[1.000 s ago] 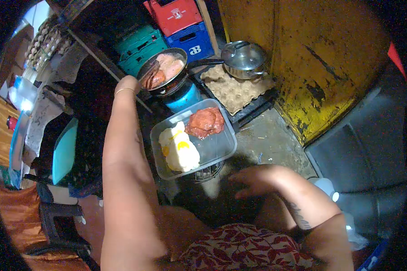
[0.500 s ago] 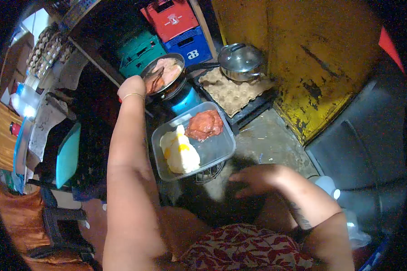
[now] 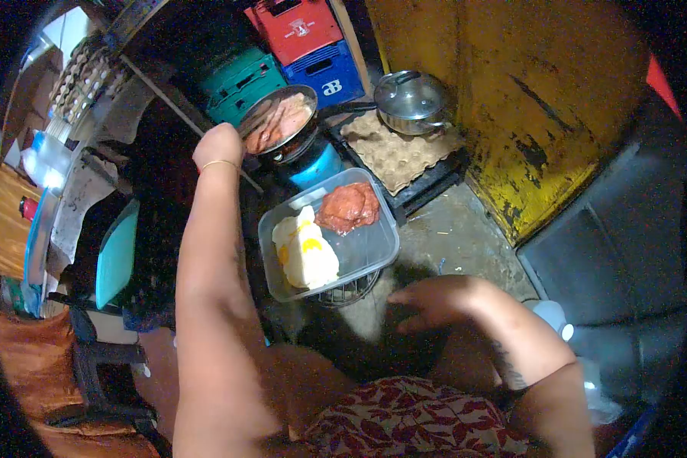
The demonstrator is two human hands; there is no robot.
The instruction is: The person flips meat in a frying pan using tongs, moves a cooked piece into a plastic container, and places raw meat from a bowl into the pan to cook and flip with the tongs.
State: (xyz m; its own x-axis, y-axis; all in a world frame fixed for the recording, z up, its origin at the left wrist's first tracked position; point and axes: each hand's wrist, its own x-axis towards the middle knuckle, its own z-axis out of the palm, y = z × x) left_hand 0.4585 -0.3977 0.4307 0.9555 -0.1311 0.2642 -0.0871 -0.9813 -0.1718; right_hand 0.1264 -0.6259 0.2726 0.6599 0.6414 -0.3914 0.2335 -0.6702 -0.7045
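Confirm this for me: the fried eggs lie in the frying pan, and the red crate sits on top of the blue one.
Not quite: the head view shows the fried eggs in the clear plastic container, not in the frying pan. The red crate does sit on top of the blue crate.

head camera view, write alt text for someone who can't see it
A person's left hand reaches to a frying pan of meat over a stove, its grip unclear. Nearer, a translucent container holds fried eggs and reddish meat, with the right hand held near the lap. Beyond are a lidded pot and stacked crates.
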